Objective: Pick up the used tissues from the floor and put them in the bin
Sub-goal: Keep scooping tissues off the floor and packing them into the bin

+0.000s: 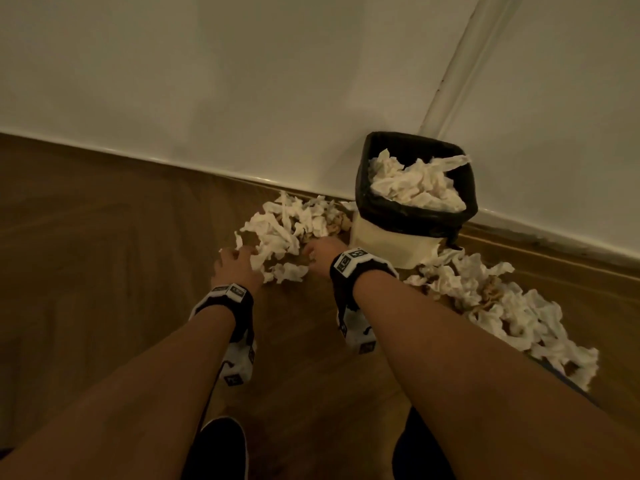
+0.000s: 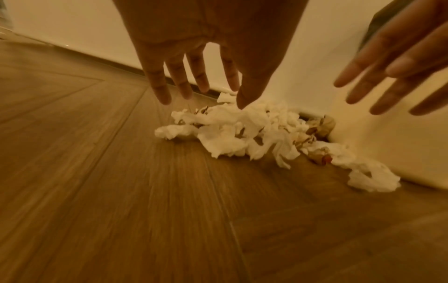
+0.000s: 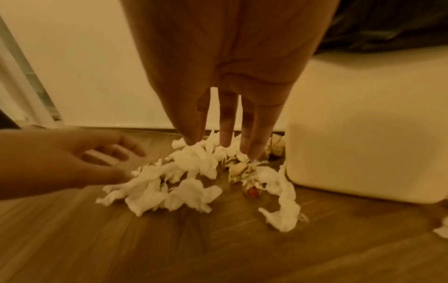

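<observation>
Setting: wooden floor (image 1: 104, 254) meeting a pale wall (image 1: 242, 81); dim, warm light; wrist views blurred.
Bin: cream bin (image 1: 391, 244) with black liner (image 1: 415, 216), standing on the floor close to the wall, right of centre in the head view; crumpled tissues in the bin (image 1: 415, 183) heaped up to the rim.
Left pile: pile of tissues (image 1: 291, 226) on the floor, just left of the bin and reaching back to the wall's foot; white crumpled pieces with a few brownish wads (image 2: 324, 126) mixed in at the bin side. Same pile seen low in both wrist views (image 3: 184, 181).
Right pile: second pile of tissues (image 1: 512, 306) on the floor, near-right of the bin, trailing toward the near right.
Left hand: left hand (image 1: 235, 265) at the near-left edge of the left pile, fingers spread and only slightly bent, nothing held; fingertips (image 2: 164, 95) hovering just above the floor, thumb tip over the top of the pile.
Right hand: right hand (image 1: 322, 252) at the near-right side of the same pile, close to the bin, fingers straight and pointing down, nothing held; fingertips (image 3: 225, 139) at the top of the tissues, contact not certain through the blur.
Wrists: black-and-white camera bands (image 1: 353, 265) on both wrists.
Near edge: dark shoes (image 1: 221, 445) on the floor below the forearms.
</observation>
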`<state>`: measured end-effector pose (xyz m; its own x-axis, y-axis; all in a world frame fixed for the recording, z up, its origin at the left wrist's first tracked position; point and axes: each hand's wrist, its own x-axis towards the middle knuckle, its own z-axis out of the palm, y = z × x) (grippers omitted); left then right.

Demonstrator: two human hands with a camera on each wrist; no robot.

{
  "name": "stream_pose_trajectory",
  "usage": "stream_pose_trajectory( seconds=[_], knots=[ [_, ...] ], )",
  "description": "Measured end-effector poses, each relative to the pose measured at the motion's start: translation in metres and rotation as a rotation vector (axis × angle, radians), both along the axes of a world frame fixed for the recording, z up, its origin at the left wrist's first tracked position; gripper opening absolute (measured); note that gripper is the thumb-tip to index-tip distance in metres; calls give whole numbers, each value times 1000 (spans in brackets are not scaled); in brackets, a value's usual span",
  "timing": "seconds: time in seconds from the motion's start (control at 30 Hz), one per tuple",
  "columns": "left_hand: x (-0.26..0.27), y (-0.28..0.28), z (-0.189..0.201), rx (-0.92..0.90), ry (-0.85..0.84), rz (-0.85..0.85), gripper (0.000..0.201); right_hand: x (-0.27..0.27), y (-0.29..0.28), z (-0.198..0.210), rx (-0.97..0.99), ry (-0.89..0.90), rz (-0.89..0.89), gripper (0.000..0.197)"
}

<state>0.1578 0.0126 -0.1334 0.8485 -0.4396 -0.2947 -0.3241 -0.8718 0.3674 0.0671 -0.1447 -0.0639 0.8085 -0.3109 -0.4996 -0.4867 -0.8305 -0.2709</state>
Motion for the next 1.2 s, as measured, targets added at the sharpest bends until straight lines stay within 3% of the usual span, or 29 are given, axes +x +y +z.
stream_pose_trajectory(
  seconds=[0.17, 0.3, 0.5, 0.63, 0.73, 0.87, 0.97, 1.03, 1.1, 1.2],
  knots=[
    [-5, -2, -21, 60, -98, -132, 60, 13, 22, -42, 25, 17, 25, 50],
    [-3, -1, -36, 131, 7, -247, 56, 13, 29, -71, 17, 20, 101, 59],
    [-3, 5, -54, 85, 61, -195, 39, 11, 34, -90, 15, 68, 159, 65],
    [7, 4, -57, 63, 110, -166, 36, 16, 37, -89, -57, 113, 173, 50],
    [11, 2, -55, 67, 122, -114, 28, 24, 41, -84, -42, 202, 64, 37],
    [6, 9, -57, -55, 72, -11, 15, 32, 39, -81, 31, 298, -15, 39],
    [0, 12, -54, -199, 106, 54, 34, 29, 36, -84, 34, 238, -46, 43],
    [-1, 11, -52, -198, 141, 27, 48, 23, 35, -85, 50, 142, -66, 45],
    [-3, 8, -47, -134, 185, -20, 46, 15, 33, -83, 7, 151, -47, 37],
    [-8, 2, -37, -81, 251, -44, 36, 5, 26, -68, 14, 139, -162, 33]
  ],
)
